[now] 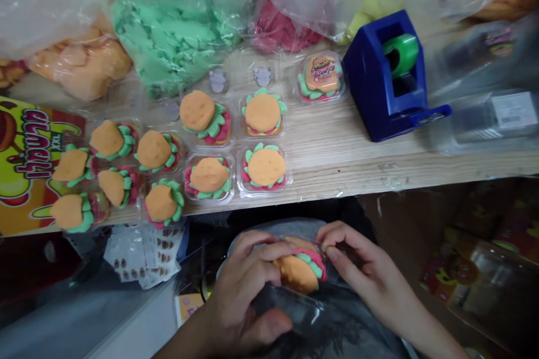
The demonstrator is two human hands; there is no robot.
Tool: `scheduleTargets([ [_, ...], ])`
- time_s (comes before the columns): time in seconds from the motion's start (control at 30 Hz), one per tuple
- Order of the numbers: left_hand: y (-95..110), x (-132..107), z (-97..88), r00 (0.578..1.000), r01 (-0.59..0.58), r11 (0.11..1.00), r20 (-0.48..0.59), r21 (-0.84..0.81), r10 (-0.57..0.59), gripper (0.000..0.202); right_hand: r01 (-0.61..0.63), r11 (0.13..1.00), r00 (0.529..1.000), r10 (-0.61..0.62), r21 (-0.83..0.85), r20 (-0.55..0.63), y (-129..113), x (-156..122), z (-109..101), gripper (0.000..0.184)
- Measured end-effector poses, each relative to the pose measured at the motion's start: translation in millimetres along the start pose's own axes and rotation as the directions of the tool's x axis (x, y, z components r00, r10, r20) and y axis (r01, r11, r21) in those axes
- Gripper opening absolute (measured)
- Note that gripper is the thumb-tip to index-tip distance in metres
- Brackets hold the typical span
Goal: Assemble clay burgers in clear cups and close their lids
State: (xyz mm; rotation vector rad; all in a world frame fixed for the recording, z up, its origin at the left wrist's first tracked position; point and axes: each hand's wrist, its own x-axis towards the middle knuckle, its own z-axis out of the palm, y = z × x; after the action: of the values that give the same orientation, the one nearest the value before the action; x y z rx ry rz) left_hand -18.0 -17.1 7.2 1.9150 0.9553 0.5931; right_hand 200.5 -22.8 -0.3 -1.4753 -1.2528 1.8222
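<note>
In front of my body, below the table edge, a toy burger with an orange bun, green leaves and a pink-red layer sits in a clear plastic box. My left hand grips the box from the left, its fingers bent over the top and its thumb lower down. At the upper right corner my right hand pinches the edge of the clear plastic between thumb and forefinger. Part of the box is hidden behind the fingers. Dark clothing or a bag lies underneath.
Open clear boxes with similar burgers stand in rows on the wooden table. Near a blue tape dispenser is a closed, labelled burger box. Bags of green pieces line the back. Sticker sheets hang lower left.
</note>
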Motion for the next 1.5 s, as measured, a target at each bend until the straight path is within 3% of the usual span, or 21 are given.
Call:
scheduleTargets([
  [0.23,1.8,5.9,-0.1,1.000,-0.001,0.994,0.014,0.110,0.000,0.045,-0.051,0.999,0.999,0.051,0.011,0.012,2.6,-3.9,2.5,0.007],
  [0.4,0.1,9.8,0.5,0.993,-0.120,0.986,-0.006,0.118,0.122,0.053,-0.076,0.996,0.995,0.072,0.054,0.067,-1.9,-7.0,-0.9,0.006],
  [0.5,-0.6,9.5,1.9,0.986,-0.153,0.973,-0.036,0.174,0.161,0.051,-0.088,0.991,0.989,0.075,0.104,0.126,-5.7,-7.6,-2.8,0.009],
  [0.67,1.4,9.7,-1.9,0.995,-0.104,0.965,0.025,0.243,0.101,0.054,-0.065,0.990,0.978,0.038,0.128,0.203,-6.8,-5.7,-2.8,0.028],
  [0.77,1.3,10.3,-5.9,0.991,-0.135,0.957,0.050,0.255,0.126,0.054,-0.048,0.990,0.983,0.023,0.131,0.184,-2.6,-4.5,0.7,0.036],
  [0.87,-1.7,8.6,-7.9,0.977,-0.211,0.949,0.091,0.233,0.195,0.053,-0.038,0.987,0.992,0.018,0.154,0.127,2.9,-3.8,5.7,0.031],
  [1.0,-6.3,2.0,-6.0,0.963,-0.271,0.939,0.065,0.214,0.263,0.050,-0.037,0.985,0.996,0.021,0.170,0.092,4.3,-2.8,8.7,0.029],
  [1.07,-6.8,-0.3,-4.3,0.967,-0.252,0.951,0.009,0.177,0.255,0.051,-0.043,0.983,0.994,0.025,0.181,0.102,1.7,-2.4,7.0,0.028],
  [1.17,-4.3,1.0,-2.8,0.991,-0.114,0.994,-0.074,0.003,0.114,0.054,-0.059,0.979,0.985,0.026,0.197,0.168,-3.4,-2.3,1.3,0.026],
  [1.27,-1.1,5.4,-2.6,0.999,0.010,0.993,-0.048,-0.116,-0.015,0.055,-0.051,0.978,0.976,0.006,0.201,0.217,-6.1,-2.4,-3.4,0.022],
  [1.5,1.6,12.3,-5.6,1.000,0.023,1.000,0.000,-0.001,-0.023,0.054,-0.068,0.976,0.988,0.037,0.209,0.148,-0.9,-2.8,3.3,0.019],
])
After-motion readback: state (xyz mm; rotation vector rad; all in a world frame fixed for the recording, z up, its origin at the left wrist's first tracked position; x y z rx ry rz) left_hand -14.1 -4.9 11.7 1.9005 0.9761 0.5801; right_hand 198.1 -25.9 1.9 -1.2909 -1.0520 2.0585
